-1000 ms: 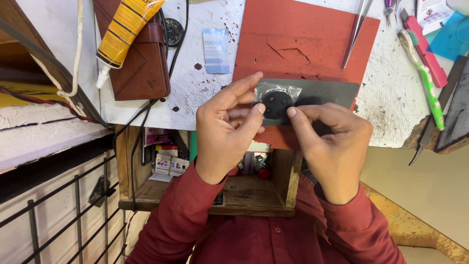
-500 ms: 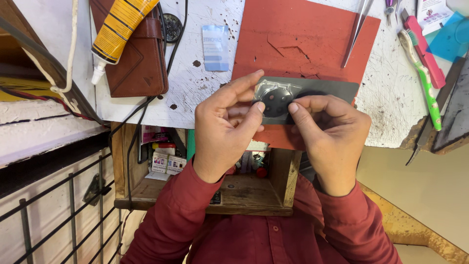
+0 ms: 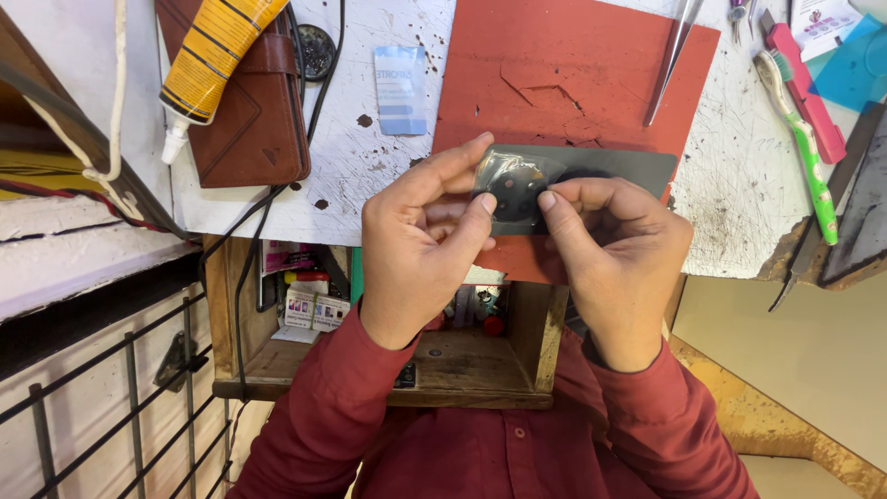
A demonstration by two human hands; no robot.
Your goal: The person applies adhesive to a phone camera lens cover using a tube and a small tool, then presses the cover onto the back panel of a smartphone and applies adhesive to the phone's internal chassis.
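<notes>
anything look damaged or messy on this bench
Yes. The red mat has a torn, gouged patch near its middle, above the hands. The white benchtop is scratched and spotted with dark stains, and its right edge is chipped.

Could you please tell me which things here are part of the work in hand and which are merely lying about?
In hand:
- left hand
- right hand
- small round dark part in clear wrap
- grey flat card
- red rubber mat

Lying about:
- yellow glue tube
- brown leather wallet
- metal tweezers
- green toothbrush
</notes>
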